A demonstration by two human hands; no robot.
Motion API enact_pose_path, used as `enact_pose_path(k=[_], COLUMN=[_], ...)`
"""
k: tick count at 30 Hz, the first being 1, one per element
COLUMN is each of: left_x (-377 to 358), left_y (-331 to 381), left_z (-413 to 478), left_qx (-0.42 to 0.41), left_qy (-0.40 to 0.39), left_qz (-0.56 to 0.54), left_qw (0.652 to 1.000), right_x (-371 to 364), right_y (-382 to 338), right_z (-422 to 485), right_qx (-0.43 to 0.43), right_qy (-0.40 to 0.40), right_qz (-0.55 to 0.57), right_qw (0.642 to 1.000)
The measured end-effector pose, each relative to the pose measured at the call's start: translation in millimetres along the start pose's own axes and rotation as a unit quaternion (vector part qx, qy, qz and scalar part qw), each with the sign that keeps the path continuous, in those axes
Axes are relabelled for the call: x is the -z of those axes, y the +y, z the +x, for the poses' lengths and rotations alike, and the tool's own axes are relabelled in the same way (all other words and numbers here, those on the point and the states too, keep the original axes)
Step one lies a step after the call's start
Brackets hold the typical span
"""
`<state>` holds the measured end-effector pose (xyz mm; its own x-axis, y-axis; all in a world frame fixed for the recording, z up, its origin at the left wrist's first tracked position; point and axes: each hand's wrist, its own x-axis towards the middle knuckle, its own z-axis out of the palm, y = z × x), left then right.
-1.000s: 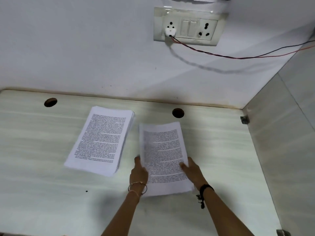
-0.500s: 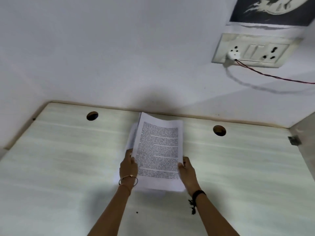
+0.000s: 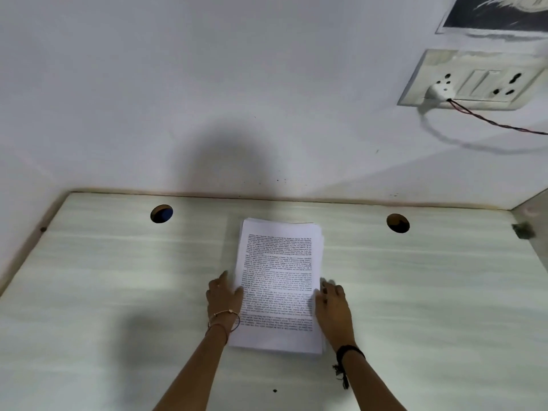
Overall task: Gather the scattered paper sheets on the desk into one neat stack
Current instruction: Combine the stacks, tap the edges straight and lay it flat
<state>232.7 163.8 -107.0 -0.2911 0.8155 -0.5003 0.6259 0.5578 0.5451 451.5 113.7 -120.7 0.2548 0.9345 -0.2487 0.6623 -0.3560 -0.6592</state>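
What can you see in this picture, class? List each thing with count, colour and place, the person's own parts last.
paper stack: one, white with black print, flat mid-desk
desk: one, pale wood grain, against the wall
cable holes: two, dark, near the desk's back edge, either side of the stack
switch panel: one, white, on the wall, upper right
plug: one, white, in the panel's left socket
wire: one, red and black, running right from the plug
poster: one, dark, above the panel
left hand: one, bangles on wrist, at the stack's left edge
right hand: one, black wristband, blurred, at the stack's right edge
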Motion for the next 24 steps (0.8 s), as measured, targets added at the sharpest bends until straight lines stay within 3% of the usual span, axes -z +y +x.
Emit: enact_pose_path(k=[7, 11, 16, 18, 21, 24], left_x=[1.7, -0.2, 6.9, 13.5, 25.7, 40.0], left_y=[3.7, 6.2, 18.3, 24.2, 32.6, 48.1], left_z=[35.8, 45.8, 42.8, 34.3, 25.2, 13.1], left_qx=[0.048, 0.007, 0.014, 0.013, -0.049, -0.098], left_qy=[-0.136, -0.13, -0.272, -0.293, -0.328, -0.361], left_qz=[-0.174, -0.216, -0.301, -0.313, -0.338, -0.337], left_qw=[0.974, 0.968, 0.914, 0.903, 0.881, 0.864], right_x=[-3.6, -2.2, -0.5, 5.1, 18.2, 31.1], right_y=[-4.5, -0.8, 9.3, 13.6, 8.7, -9.2], right_z=[12.8, 17.9, 24.8, 31.7, 35.2, 31.6], right_qx=[-0.001, -0.003, 0.03, 0.036, 0.009, -0.059], right_qy=[-0.067, -0.09, -0.077, -0.068, -0.092, -0.18], right_qz=[-0.024, -0.033, -0.023, 0.0, 0.187, 0.43], right_qw=[0.997, 0.995, 0.996, 0.997, 0.978, 0.883])
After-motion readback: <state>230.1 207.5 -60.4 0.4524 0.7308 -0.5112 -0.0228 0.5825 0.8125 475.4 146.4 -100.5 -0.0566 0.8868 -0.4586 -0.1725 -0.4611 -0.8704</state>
